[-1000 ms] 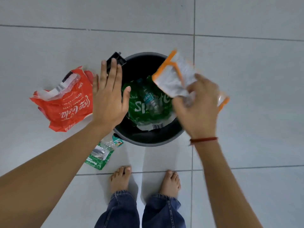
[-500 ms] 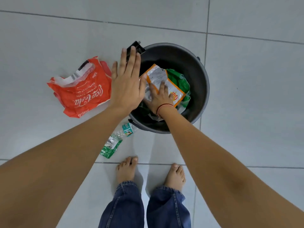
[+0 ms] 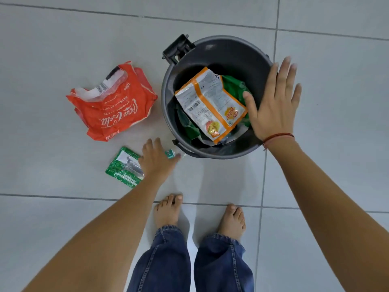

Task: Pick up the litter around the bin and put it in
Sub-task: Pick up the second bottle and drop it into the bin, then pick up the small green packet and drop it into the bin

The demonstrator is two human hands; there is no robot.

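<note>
A dark grey round bin (image 3: 219,49) stands on the floor ahead of me. Inside it an orange and silver snack packet (image 3: 210,104) lies on top of green plastic wrap (image 3: 232,85). My right hand (image 3: 271,102) hovers flat over the bin's right rim, fingers spread, holding nothing. My left hand (image 3: 156,160) is down at the floor on a crushed clear bottle with a green label (image 3: 124,167), just left of the bin's near edge; its fingers lie over the bottle and I cannot see whether they grip it. A crumpled red Coca-Cola wrapper (image 3: 114,104) lies left of the bin.
Pale grey floor tiles (image 3: 63,39) surround the bin. A black hinge piece (image 3: 177,48) sticks out at the bin's upper left rim. My bare feet (image 3: 168,209) and jeans are directly below the bin.
My right hand let go of the snack packet in the bin and rose to the right rim. My left hand dropped from beside the bin to the green-labelled bottle on the floor.
</note>
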